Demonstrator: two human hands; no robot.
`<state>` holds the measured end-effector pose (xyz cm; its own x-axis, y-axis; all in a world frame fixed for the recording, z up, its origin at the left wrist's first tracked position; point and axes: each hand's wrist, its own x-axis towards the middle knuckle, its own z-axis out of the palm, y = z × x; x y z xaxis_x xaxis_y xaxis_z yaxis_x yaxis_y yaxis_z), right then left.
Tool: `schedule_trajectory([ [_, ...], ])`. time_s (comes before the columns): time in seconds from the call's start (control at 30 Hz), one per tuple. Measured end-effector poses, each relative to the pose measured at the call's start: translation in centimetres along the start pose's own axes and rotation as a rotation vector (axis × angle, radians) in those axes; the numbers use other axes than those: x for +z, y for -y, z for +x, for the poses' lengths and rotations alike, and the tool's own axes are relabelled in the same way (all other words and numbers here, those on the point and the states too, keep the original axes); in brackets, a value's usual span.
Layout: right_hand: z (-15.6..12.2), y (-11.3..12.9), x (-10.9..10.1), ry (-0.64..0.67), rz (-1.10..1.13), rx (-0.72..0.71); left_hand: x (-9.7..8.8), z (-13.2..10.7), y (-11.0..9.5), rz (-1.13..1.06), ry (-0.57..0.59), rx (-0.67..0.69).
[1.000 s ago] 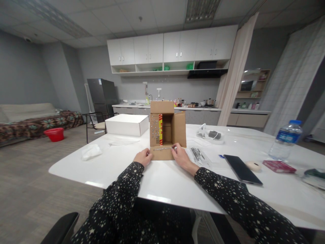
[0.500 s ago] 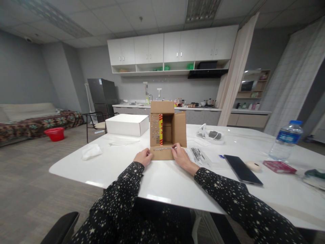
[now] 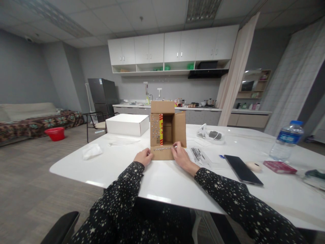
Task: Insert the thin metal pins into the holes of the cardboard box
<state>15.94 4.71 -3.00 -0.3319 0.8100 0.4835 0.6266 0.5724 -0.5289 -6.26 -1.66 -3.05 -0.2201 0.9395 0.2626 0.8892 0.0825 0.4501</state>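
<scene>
An opened cardboard box [image 3: 179, 130] stands on the table with its mouth towards me. A row of small shiny bead-like dots [image 3: 164, 148] runs across its lowered front flap [image 3: 162, 156], and more dots are scattered on the left flap [image 3: 154, 131] beside a yellow and red strip [image 3: 160, 128]. My right hand [image 3: 180, 156] rests at the right end of the row, fingertips pinched together; whatever is between them is too small to name. At the flap's left edge lies my left hand [image 3: 143, 157], fingers curled closed, their contents hidden.
A white box [image 3: 127, 124] and a crumpled tissue [image 3: 91, 151] are on the left. To the right lie a printed plastic packet [image 3: 199, 156], a black phone [image 3: 243, 170], a round beige case [image 3: 253, 165], a dark red box [image 3: 279, 167] and a water bottle [image 3: 286, 140].
Almost nothing differs. My right fingers shift very slightly at the end of the row; my left hand and the box stay in place.
</scene>
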Motion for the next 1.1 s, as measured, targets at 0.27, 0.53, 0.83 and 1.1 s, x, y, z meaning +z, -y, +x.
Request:
schedule_trajectory([
  [0.27, -0.2, 0.2, -0.2, 0.039, -0.082, 0.037, 0.3, 0.2, 0.4, -0.005, -0.007, 0.008],
  [0.53, -0.1, 0.3, -0.6, 0.076, -0.202, 0.045, 0.2, 0.2, 0.3, -0.01, 0.0, 0.003],
  [0.83, -0.2, 1.0, -1.0, 0.064, -0.271, 0.027, 0.3, 0.3, 0.4, 0.0, 0.012, -0.007],
  [1.1, -0.5, 1.2, -1.0, 0.024, -0.183, 0.026, 0.2, 0.1, 0.4, -0.001, -0.003, 0.001],
])
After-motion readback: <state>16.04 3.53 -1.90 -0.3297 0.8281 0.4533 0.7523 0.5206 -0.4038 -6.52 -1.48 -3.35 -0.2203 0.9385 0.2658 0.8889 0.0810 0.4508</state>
